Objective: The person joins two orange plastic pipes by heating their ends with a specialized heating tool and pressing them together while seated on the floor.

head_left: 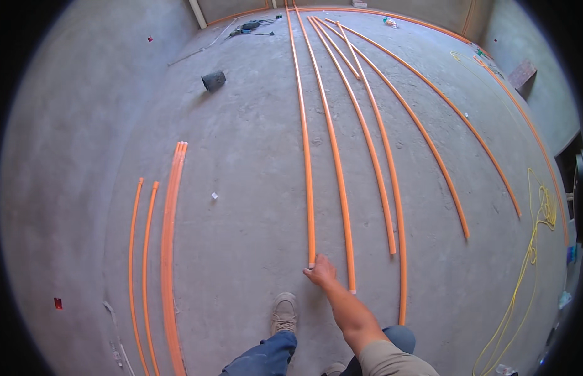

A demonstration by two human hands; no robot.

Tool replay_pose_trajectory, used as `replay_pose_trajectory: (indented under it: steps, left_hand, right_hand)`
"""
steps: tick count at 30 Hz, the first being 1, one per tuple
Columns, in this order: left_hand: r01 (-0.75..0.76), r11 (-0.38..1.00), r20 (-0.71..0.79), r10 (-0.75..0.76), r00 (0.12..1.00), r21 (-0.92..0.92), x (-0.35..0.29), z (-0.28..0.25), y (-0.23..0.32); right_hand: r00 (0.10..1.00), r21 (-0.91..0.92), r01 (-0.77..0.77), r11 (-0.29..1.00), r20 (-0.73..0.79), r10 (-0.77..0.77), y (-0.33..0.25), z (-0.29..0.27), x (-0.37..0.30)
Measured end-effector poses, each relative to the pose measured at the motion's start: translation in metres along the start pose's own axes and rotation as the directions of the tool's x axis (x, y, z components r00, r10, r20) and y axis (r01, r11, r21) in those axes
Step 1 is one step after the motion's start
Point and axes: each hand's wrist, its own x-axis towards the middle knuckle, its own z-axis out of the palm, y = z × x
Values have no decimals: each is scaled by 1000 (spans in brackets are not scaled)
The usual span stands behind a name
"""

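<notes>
Left: close-set orange pipes (168,250) lie near the wall (72,156). Left hand out of view — state cannot be told. Centre: long orange pipe (308,188) on the floor (254,156), near end gripped by the right hand (321,271). Advised: steady grip — clear of the neighbouring pipe (342,207).

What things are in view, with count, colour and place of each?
Long pipes: at least six, orange, middle floor
Left pipes: two, orange, left floor
Pipe bundle: one, orange, beside them
Cable: tangle, yellow, right floor
Bucket: one, dark, upper left floor
Tool: one, black, far floor
Board: one, brown, right wall
Wall boxes: two, red, left wall
Scraps: several, pale, scattered
Floor: one, grey, throughout
Shoes: two, beige, bottom
Trousers: one pair, blue, bottom
Right hand: one, bare, on a long pipe's near end
</notes>
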Motion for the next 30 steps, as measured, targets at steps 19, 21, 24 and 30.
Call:
replay_pose_trajectory:
  steps: [19, 21, 24, 30]
  left_hand:
    - [25, 999, 34, -24, 999, -27, -4, -4, -14]
    - [21, 999, 44, -20, 999, -29, -5, -5, -14]
    - [32, 999, 82, -29, 996, -32, -7, -6, -14]
    - [33, 999, 87, -29, 996, -40, -4, -5, -8]
  right_hand:
    - [1000, -39, -23, 999, -10, 23, 7, -7, 24]
    - [1000, -23, -14, 1000, 13, 14, 6, -8, 23]
    - [997, -26, -46, 999, 65, 48, 6, -11, 23]
    - [993, -23, -56, 998, 98, 58, 5, -20, 20]
